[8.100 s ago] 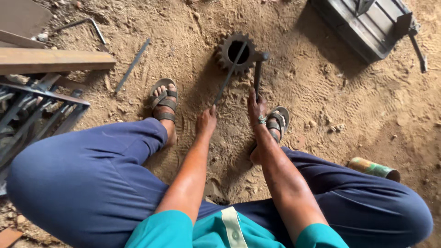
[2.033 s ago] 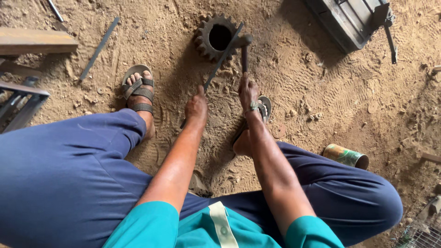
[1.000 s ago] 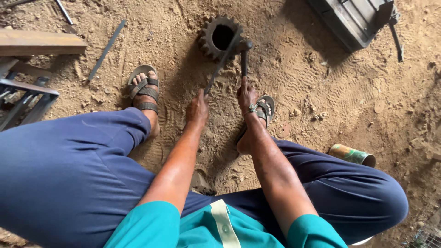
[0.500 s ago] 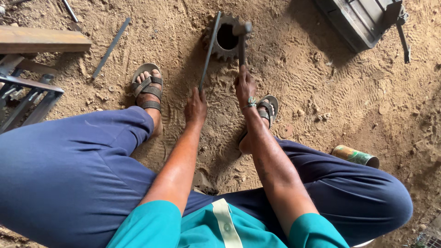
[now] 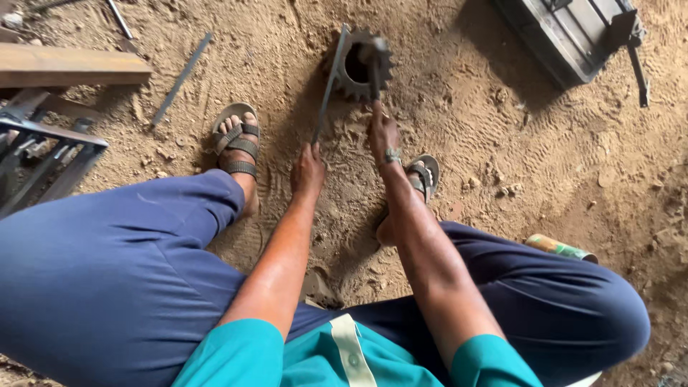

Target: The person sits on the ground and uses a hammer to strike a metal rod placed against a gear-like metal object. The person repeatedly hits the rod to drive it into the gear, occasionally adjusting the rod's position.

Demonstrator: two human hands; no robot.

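A rough metal workshop with a dirt floor (image 5: 545, 165): a steel gear (image 5: 362, 66) lies in the sand, metal rods (image 5: 179, 79) lie about, a welded frame (image 5: 43, 154) stands at the left edge, beside a plank (image 5: 68, 68).

At the top centre of the frame a toothed metal gear (image 5: 362, 66) lies on sandy ground (image 5: 502, 165). The left hand (image 5: 308, 170) grips a long flat bar (image 5: 328, 84) reaching its rim; the right hand (image 5: 383, 132) grips a hammer (image 5: 374, 64) over it.
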